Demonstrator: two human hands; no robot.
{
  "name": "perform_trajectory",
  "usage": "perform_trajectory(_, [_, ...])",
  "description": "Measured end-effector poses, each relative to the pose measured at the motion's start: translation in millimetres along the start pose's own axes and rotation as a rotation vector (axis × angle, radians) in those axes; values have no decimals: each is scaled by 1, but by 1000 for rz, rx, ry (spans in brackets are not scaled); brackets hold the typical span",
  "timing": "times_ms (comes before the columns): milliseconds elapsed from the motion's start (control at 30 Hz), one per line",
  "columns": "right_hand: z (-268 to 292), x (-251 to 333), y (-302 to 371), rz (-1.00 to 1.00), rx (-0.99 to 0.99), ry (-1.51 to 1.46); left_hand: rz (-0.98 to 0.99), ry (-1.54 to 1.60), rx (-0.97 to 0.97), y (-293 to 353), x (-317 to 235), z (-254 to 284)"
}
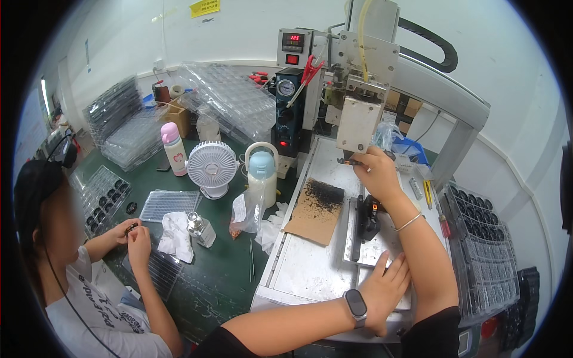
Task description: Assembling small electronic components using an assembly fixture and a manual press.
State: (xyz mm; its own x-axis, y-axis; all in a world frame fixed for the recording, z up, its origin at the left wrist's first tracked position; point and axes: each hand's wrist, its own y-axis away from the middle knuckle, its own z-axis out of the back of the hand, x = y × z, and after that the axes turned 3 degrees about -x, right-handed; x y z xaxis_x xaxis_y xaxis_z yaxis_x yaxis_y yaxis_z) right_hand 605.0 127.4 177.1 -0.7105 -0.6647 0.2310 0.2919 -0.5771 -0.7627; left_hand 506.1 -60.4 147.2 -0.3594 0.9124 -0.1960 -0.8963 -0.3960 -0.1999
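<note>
My right hand [376, 174] is raised to the underside of the machine head [357, 122], its fingers pinched on a small dark tool tip [347, 161] there. My left hand [387, 291], a dark band on its wrist, rests flat with fingers spread on the metal slide plate [382, 250] at the front of the machine bed [310, 268]. Between the two hands a black fixture with a small part [369, 216] sits on the plate. A brown cardboard sheet [315, 213] with a sooty black patch lies left of the fixture.
A tray of dark parts [483, 244] stands at the right. On the green table at the left are a small white fan [212, 168], a pale jug [262, 173], a pink bottle [173, 149], clear tray stacks [230, 98] and a crumpled cloth [176, 235]. A seated co-worker's hands [134, 234] handle a small part at lower left.
</note>
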Motion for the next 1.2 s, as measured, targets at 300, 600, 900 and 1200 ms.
perform_trajectory(300, [1, 2, 0, -44, 15, -34, 14, -15, 8, -1, -3, 1])
perform_trajectory(600, [0, 2, 0, -36, 15, -34, 3, -12, -7, 0, 0, -2])
perform_trajectory(900, [-1, -2, 0, 12, -7, -19, 3, -11, -1, -1, 0, -1])
perform_trajectory(1200, [-2, -4, -1, -1, 23, -17, -17, -11, -36, 3, 1, 0])
